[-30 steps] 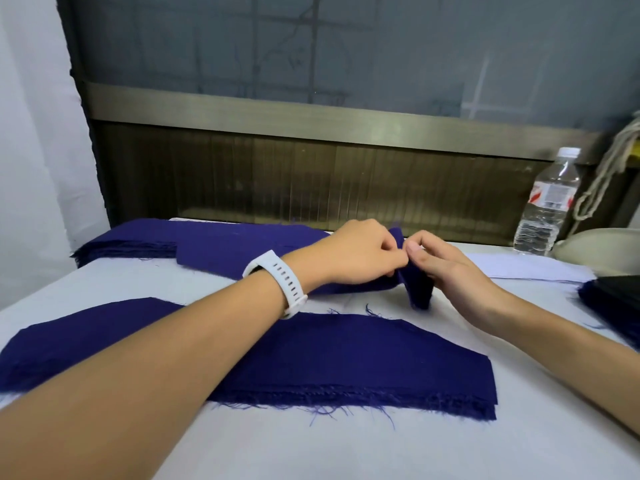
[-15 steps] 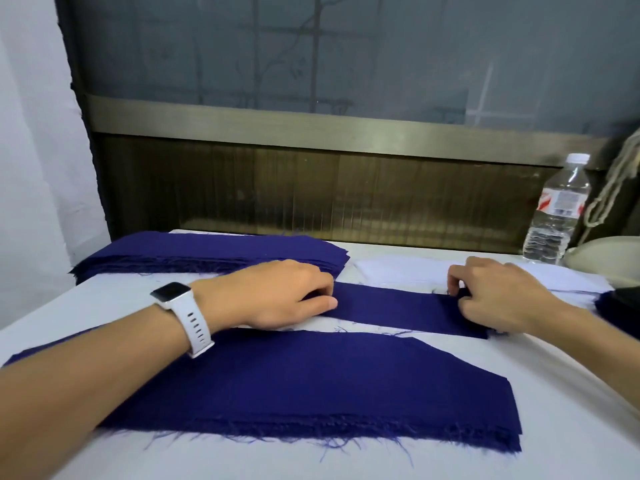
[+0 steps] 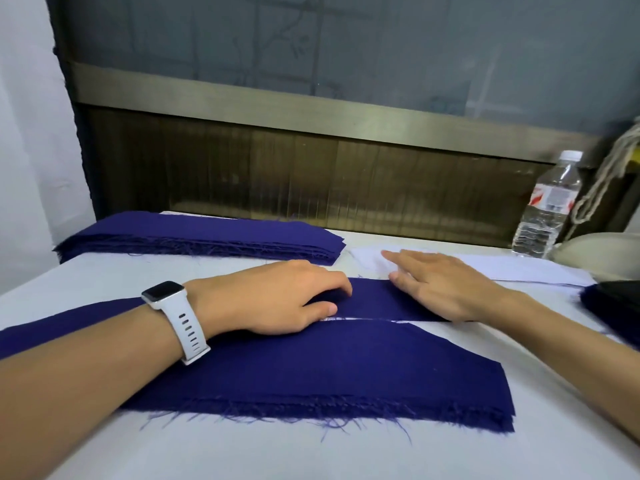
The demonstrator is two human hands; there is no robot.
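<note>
— What lies nearest us?

— The table [image 3: 311, 452], then the big cloth [image 3: 329, 368], flat, with its near edge frayed. Just beyond the big cloth lies the strip [image 3: 374, 301], its edge almost touching the big cloth's far edge.

— And our hands?

— Our left hand [image 3: 277, 303] rests on the strip's left part, fingers loosely bent, tips pressing down, pinching nothing. Our right hand [image 3: 440, 289] lies flat on its right part, fingers straight and spread, reaching toward the white sheet [image 3: 519, 268].

— How will it handle?

— We judge it light, soft and limp. Lifted at one point it would sag and crease, and raw edges shed threads. We should pinch both ends, or slide it flat under our palms.

— Farther out?

— Beyond the big cloth, the stack [image 3: 207, 237] to the left and the bottle [image 3: 547, 209] far right.
</note>
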